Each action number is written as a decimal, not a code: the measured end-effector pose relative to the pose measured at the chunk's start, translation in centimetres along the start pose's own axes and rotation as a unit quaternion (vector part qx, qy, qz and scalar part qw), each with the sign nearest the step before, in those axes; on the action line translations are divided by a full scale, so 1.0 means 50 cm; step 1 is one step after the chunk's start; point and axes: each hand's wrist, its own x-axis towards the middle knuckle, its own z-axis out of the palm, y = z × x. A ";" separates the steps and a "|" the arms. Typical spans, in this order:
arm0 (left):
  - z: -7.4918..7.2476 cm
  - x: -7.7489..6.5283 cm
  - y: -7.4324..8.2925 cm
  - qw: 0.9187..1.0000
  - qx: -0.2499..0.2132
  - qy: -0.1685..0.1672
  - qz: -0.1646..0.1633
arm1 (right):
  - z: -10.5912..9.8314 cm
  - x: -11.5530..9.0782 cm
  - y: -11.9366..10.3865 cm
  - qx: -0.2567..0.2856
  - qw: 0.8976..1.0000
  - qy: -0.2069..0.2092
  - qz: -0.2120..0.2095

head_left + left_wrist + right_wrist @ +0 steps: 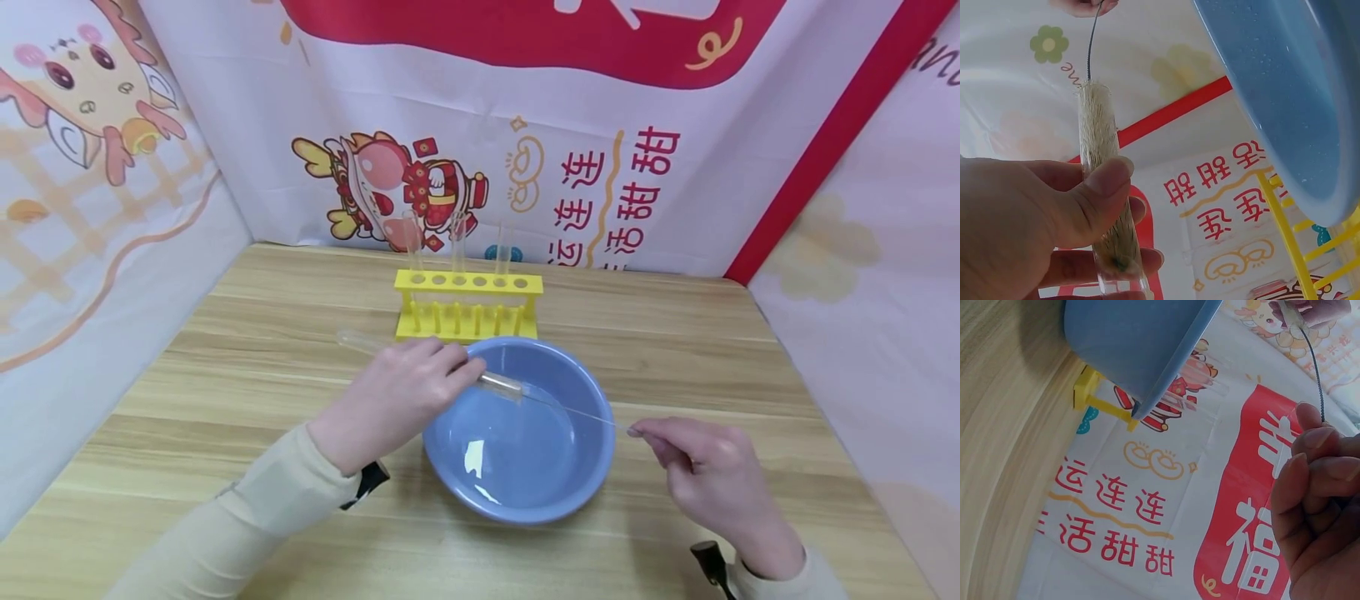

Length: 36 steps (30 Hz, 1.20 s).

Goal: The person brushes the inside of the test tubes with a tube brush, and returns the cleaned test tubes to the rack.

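Observation:
My left hand (pixel 401 400) grips a clear glass test tube (pixel 1099 128), tilted over the left side of a blue basin (pixel 517 512). Inside the tube sits the bristle head of a test tube brush (pixel 1100 112). The brush's thin twisted wire handle (pixel 1317 372) runs out of the tube mouth to the right. My right hand (pixel 708 475), just beyond the basin's right rim, pinches the end of that wire between thumb and fingers. Water appears to lie in the basin.
Behind the basin stands a yellow test tube rack (pixel 468 282) holding three clear tubes (pixel 459 246). All of it is on a wood-grain table (pixel 300 292). Printed cloth (pixel 480 92) hangs at the back and sides.

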 end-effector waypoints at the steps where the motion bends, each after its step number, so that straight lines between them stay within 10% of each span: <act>1: 0.000 0.000 0.001 1.000 0.002 0.000 0.001 | 0.001 0.002 -0.002 0.000 1.000 0.000 -0.001; 28: 0.003 0.050 0.060 0.998 0.018 0.005 0.055 | 0.060 0.048 -0.051 0.030 0.998 -0.060 0.000; 36: -0.002 0.049 0.058 0.999 -0.024 -0.025 0.032 | 0.065 0.052 -0.047 -0.106 0.990 -0.014 -0.087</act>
